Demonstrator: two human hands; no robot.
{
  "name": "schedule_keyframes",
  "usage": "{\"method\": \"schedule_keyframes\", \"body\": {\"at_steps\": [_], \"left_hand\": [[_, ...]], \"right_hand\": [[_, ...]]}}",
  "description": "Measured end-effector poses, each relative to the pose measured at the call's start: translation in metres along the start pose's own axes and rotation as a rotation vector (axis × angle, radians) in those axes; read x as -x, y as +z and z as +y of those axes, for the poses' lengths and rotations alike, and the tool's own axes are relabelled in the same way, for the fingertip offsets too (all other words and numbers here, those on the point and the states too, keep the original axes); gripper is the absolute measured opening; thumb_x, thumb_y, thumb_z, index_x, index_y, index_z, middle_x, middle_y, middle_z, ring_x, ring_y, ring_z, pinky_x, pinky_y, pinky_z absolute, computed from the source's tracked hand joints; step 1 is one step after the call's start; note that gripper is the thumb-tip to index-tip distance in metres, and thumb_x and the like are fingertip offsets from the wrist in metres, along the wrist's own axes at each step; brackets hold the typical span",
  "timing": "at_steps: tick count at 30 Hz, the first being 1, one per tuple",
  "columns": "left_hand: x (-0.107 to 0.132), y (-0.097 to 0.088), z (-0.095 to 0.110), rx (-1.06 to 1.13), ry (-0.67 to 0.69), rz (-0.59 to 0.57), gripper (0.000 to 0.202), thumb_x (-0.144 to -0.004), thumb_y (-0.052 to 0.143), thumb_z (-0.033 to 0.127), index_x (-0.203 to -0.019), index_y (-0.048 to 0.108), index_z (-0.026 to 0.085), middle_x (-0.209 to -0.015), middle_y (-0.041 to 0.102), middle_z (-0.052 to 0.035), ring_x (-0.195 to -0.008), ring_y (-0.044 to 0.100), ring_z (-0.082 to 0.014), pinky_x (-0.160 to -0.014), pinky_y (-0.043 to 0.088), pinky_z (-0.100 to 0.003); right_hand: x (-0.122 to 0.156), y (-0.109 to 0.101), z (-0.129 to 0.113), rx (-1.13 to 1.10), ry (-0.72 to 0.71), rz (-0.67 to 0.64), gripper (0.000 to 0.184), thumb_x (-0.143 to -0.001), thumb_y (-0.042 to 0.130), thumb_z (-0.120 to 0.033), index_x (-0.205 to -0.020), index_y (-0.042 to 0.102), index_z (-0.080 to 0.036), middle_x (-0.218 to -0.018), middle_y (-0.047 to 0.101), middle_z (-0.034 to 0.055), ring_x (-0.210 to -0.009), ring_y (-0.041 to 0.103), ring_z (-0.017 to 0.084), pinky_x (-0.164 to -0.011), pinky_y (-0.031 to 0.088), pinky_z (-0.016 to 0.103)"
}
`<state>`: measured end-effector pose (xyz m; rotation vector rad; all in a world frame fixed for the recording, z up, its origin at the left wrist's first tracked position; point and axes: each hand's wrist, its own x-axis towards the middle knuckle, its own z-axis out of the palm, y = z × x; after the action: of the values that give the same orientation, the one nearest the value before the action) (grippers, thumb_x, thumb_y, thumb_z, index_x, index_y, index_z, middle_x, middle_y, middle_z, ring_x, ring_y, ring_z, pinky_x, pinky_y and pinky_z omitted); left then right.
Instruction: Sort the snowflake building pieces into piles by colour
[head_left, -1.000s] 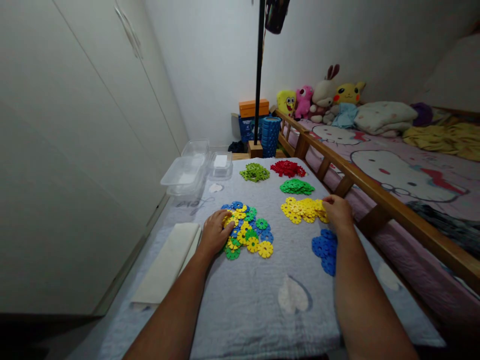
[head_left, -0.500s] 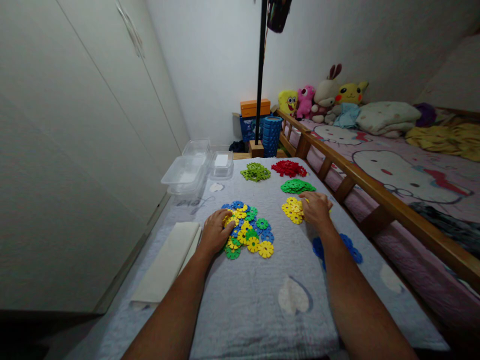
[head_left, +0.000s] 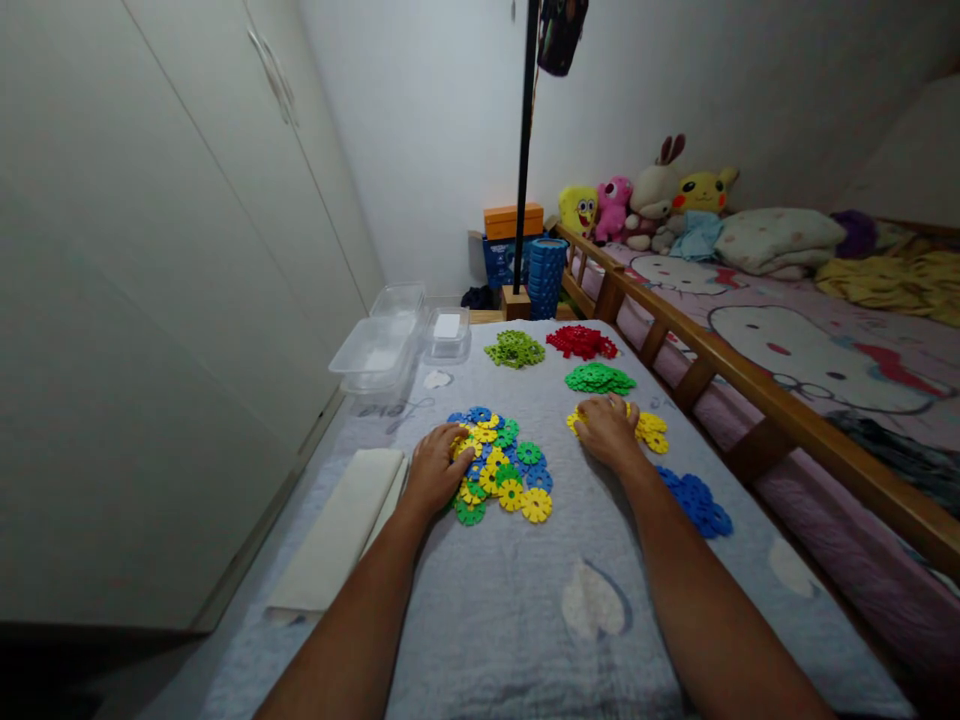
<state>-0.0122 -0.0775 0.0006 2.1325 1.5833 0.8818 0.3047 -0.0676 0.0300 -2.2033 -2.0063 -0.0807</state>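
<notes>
My left hand (head_left: 436,466) rests palm down on the left edge of a mixed pile of yellow, blue and green snowflake discs (head_left: 504,471); its fingers lie curved over the discs. My right hand (head_left: 609,430) lies palm down on the yellow disc pile (head_left: 651,430), covering most of it. A blue disc pile (head_left: 696,495) shows just right of my right forearm. Farther back lie a dark green pile (head_left: 599,379), a red pile (head_left: 581,342) and a light green pile (head_left: 514,349), all on the grey quilted cloth (head_left: 495,610).
Clear plastic tubs (head_left: 377,352) stand at the back left. A folded white cloth (head_left: 339,527) lies left of my left arm. A wooden bed rail (head_left: 757,383) runs along the right. A black pole (head_left: 524,150) rises at the far end. Cupboard doors line the left.
My right hand slid left from the right end of the yellow pile to its left part, uncovering the blue pile. My left hand stayed on the mixed pile.
</notes>
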Motion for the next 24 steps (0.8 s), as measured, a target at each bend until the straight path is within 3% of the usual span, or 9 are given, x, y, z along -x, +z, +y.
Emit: {"method": "schedule_keyframes", "body": {"at_steps": [7,12,17,20,24], "left_hand": [[0.0,-0.001,0.002,0.005,-0.002,-0.003,0.029,-0.091,0.056,0.036,-0.115,0.066,0.022,-0.132,0.066,-0.01,-0.126,0.058,-0.0278,-0.111,0.042,-0.049],[0.0,-0.002,0.003,0.007,-0.008,-0.001,0.029,-0.091,0.056,0.036,-0.114,0.066,0.022,-0.131,0.066,-0.0099,-0.125,0.058,-0.0282,-0.111,0.042,-0.05],[0.0,-0.003,0.004,0.025,-0.006,0.008,0.027,-0.09,0.057,0.035,-0.112,0.067,0.023,-0.129,0.067,-0.009,-0.124,0.06,-0.0274,-0.11,0.044,-0.049],[0.0,-0.004,0.005,0.053,-0.016,-0.001,0.027,-0.091,0.055,0.034,-0.112,0.066,0.022,-0.127,0.067,-0.0094,-0.123,0.06,-0.027,-0.111,0.044,-0.048],[-0.001,-0.004,0.006,0.107,-0.033,0.013,0.027,-0.092,0.052,0.034,-0.113,0.065,0.022,-0.124,0.068,-0.0084,-0.122,0.061,-0.0251,-0.11,0.045,-0.045]], "right_hand": [[0.002,0.002,-0.002,-0.019,-0.005,0.014,0.042,-0.093,0.048,-0.036,-0.131,0.063,-0.023,-0.144,0.058,0.0114,-0.14,0.033,0.039,-0.111,0.02,0.063],[0.001,0.003,0.0,-0.042,-0.026,0.005,0.033,-0.093,0.048,-0.031,-0.117,0.069,-0.023,-0.134,0.065,0.0114,-0.136,0.037,0.04,-0.109,0.02,0.065],[0.004,-0.001,-0.005,-0.084,-0.065,0.129,0.034,-0.092,0.052,-0.031,-0.12,0.069,-0.022,-0.139,0.061,0.013,-0.136,0.037,0.039,-0.11,0.021,0.062],[0.009,-0.005,-0.022,-0.153,-0.189,0.143,0.034,-0.091,0.055,-0.032,-0.12,0.07,-0.021,-0.142,0.059,0.0128,-0.139,0.035,0.038,-0.113,0.02,0.059],[0.02,-0.003,-0.055,-0.271,-0.399,0.059,0.037,-0.092,0.056,-0.032,-0.126,0.068,-0.022,-0.144,0.059,0.0106,-0.139,0.038,0.035,-0.114,0.023,0.054]]}}
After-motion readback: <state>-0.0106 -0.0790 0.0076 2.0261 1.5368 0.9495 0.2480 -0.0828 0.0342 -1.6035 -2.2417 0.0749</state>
